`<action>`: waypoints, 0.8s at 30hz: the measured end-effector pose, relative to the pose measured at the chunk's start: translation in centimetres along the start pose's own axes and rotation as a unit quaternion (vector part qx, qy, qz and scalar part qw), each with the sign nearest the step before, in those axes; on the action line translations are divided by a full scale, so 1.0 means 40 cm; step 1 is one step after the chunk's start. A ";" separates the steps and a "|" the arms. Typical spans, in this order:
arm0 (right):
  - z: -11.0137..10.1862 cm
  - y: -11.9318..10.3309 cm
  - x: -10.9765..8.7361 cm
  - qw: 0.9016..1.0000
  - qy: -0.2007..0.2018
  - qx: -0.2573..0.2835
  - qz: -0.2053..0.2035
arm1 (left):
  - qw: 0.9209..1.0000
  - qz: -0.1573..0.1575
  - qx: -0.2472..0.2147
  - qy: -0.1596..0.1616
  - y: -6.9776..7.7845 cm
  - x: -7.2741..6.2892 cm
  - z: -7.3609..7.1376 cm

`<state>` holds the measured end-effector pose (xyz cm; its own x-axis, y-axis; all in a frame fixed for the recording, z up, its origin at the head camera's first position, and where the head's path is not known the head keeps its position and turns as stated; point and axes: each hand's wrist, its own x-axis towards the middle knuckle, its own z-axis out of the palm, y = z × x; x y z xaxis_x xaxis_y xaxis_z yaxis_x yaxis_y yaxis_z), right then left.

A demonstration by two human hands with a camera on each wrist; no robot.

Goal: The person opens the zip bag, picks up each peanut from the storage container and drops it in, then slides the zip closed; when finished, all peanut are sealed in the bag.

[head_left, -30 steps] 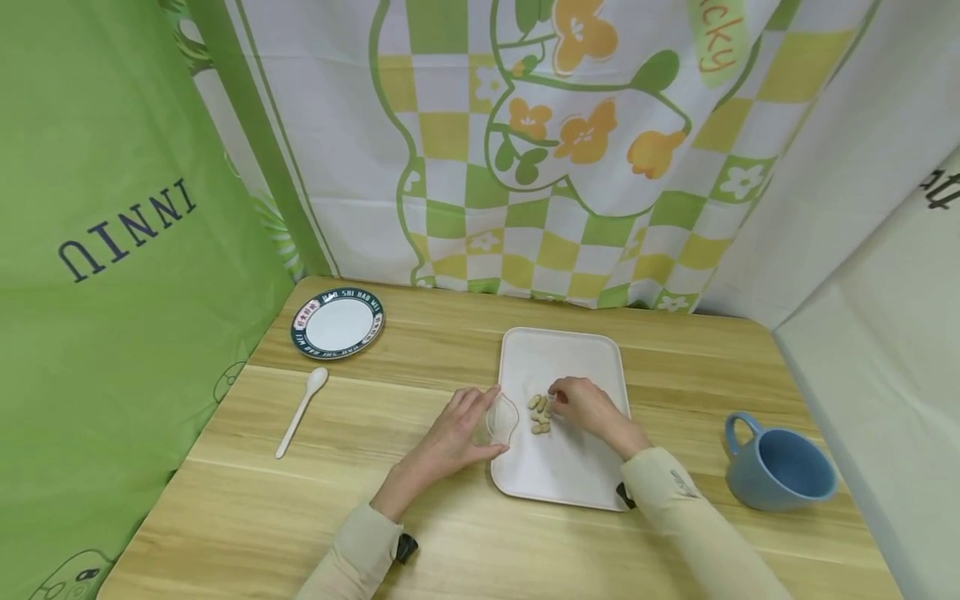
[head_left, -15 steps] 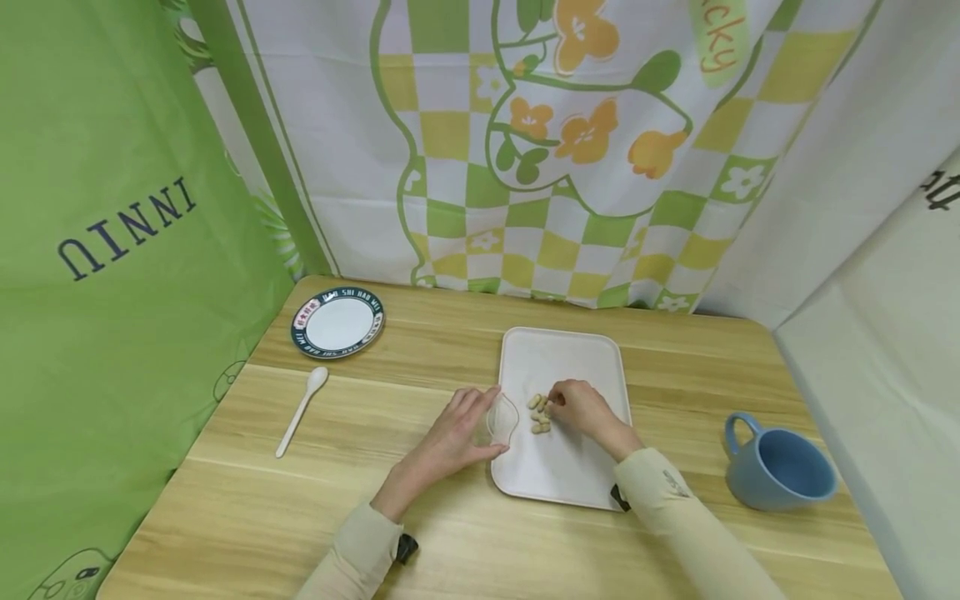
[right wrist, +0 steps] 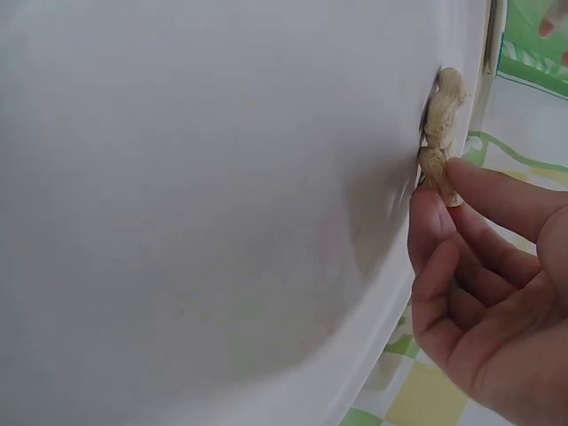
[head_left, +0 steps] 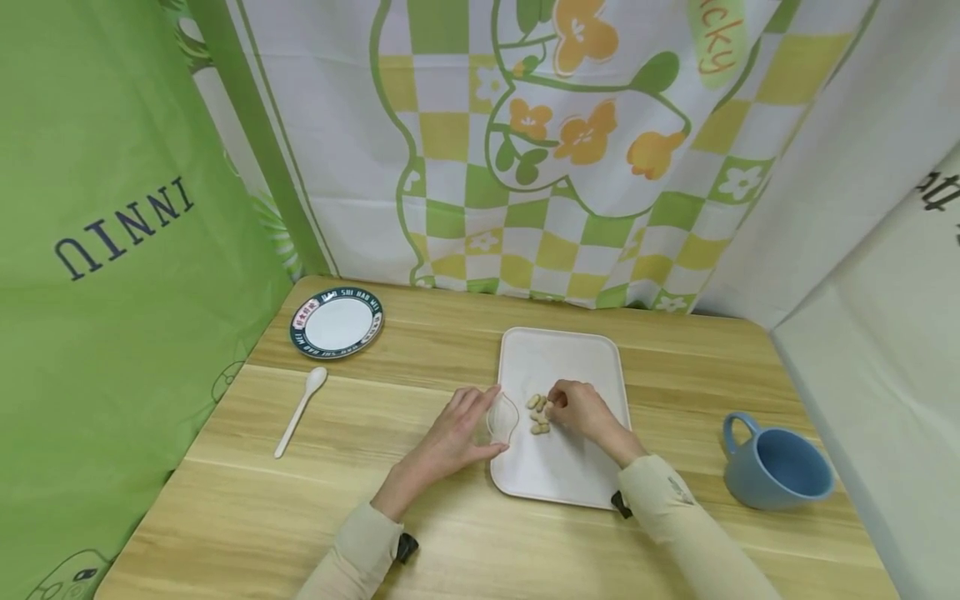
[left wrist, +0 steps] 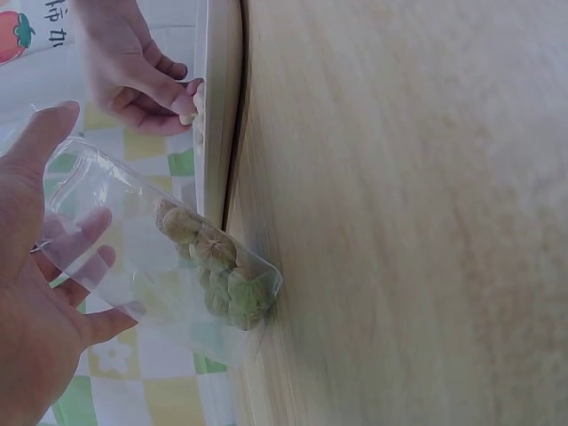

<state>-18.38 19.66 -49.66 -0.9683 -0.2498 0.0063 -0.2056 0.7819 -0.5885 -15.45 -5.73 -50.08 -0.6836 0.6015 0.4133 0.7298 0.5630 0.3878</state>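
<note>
My left hand (head_left: pixel 448 435) holds a clear plastic bag (head_left: pixel 502 420) upright at the left edge of a white tray (head_left: pixel 558 354), thumb and fingers spread round its mouth. Several peanuts (left wrist: pixel 213 250) lie at the bottom of the bag in the left wrist view. A small group of peanuts (head_left: pixel 534 402) sits on the tray. At the right side of that group my right hand (head_left: pixel 588 410) pinches one peanut (right wrist: pixel 435 169) between thumb and fingertips, low over the tray. The fingers partly cover this peanut.
A blue mug (head_left: pixel 776 471) stands to the right of the tray. On the left lie a white spoon (head_left: pixel 297 417) and a plate with a dark patterned rim (head_left: pixel 300 337). Printed curtains (head_left: pixel 517 250) hang behind the wooden table (head_left: pixel 420 350).
My right hand's fingertips have dipped slightly onto the peanuts at the group's right side, and the forearm has shifted a little left. My left hand and the bag stay where they were.
</note>
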 end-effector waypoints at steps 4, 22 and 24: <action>-0.008 0.001 -0.006 1.000 0.006 0.015 -0.011 | 1.000 -0.002 -0.003 -0.002 -0.002 0.001 0.000; -0.070 -0.092 -0.040 0.986 0.090 0.062 -0.125 | 1.000 -0.006 -0.007 -0.003 -0.006 0.005 0.006; -0.074 -0.104 -0.044 0.984 0.099 0.064 -0.135 | 1.000 -0.004 -0.008 -0.002 -0.006 0.007 0.006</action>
<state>-16.26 18.56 -44.83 -0.8921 -0.3120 0.3269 -0.4519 0.6208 -0.6406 -15.80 -5.55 -50.28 -0.6893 0.5994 0.4069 0.7243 0.5585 0.4043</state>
